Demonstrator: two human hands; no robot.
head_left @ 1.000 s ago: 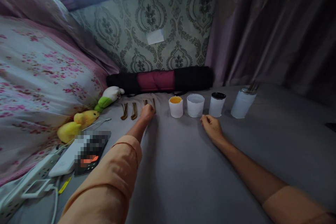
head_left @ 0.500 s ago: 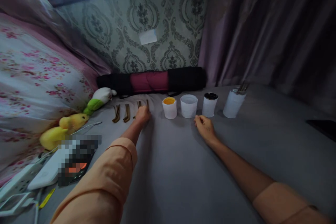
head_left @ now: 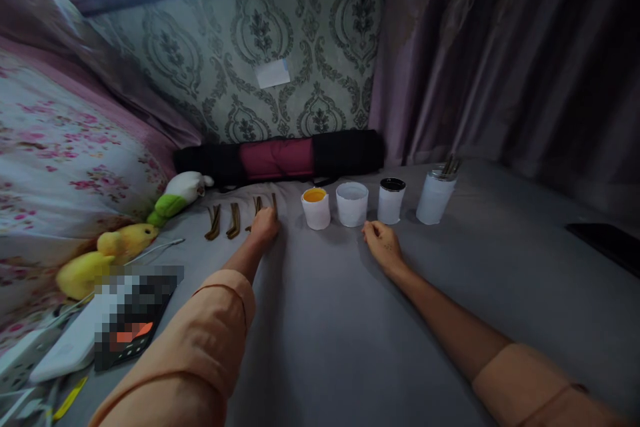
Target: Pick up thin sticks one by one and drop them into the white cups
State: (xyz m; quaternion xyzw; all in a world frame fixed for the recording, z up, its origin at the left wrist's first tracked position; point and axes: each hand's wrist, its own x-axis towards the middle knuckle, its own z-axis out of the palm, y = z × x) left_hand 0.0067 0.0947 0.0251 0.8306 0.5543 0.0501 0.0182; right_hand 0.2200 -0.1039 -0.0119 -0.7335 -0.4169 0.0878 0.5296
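My left hand (head_left: 265,224) reaches out over the grey sheet with its fingers closed, at the right end of a row of brown folded strips. A strip (head_left: 274,200) shows just past its knuckles, and another strip (head_left: 258,203) is partly covered by it. What the fingers hold is hidden. Further left lie two more strips, a bent one (head_left: 214,223) and a similar one (head_left: 233,221). Curled on the sheet, my right hand (head_left: 383,245) shows nothing in its fingers. Just beyond it stands a white cup (head_left: 353,207) with pale contents.
A white-wrapped cup with orange contents (head_left: 316,211), one with dark contents (head_left: 391,207) and a taller jar holding thin sticks (head_left: 436,200) share the row. Behind lies a black and maroon roll (head_left: 277,159). Plush toys (head_left: 125,240), a power strip (head_left: 23,357) and a dark flat object (head_left: 605,247) flank the sides.
The whole view has shifted slightly, with things appearing a little further left. Both hands keep about the same places relative to the strips and cups.
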